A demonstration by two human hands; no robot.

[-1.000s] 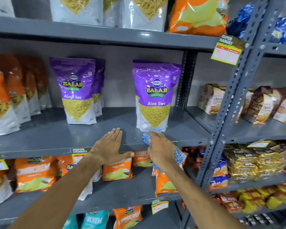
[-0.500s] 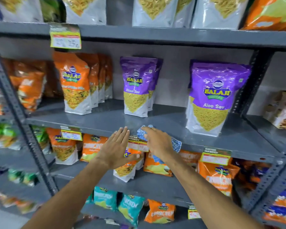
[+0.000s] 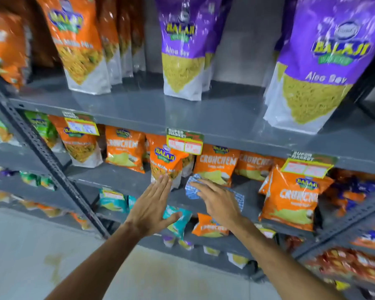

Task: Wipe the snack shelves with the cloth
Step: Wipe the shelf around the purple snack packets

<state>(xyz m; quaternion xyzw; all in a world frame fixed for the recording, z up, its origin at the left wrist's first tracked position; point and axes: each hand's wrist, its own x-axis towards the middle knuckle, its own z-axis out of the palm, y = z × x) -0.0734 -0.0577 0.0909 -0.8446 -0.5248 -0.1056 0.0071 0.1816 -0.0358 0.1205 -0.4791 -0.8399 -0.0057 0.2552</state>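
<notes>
Head view: right hand lies flat with fingers spread on the blue checked cloth, pressing it onto the lower shelf in front of the orange Crunchem packets, so the palm, not a pinch, appears to drive the wipe. Left hand is released and empty, fingertips touching an orange Balaji packet, probably bracing it clear of the cloth. Upper shelf carries upright purple packets
</notes>
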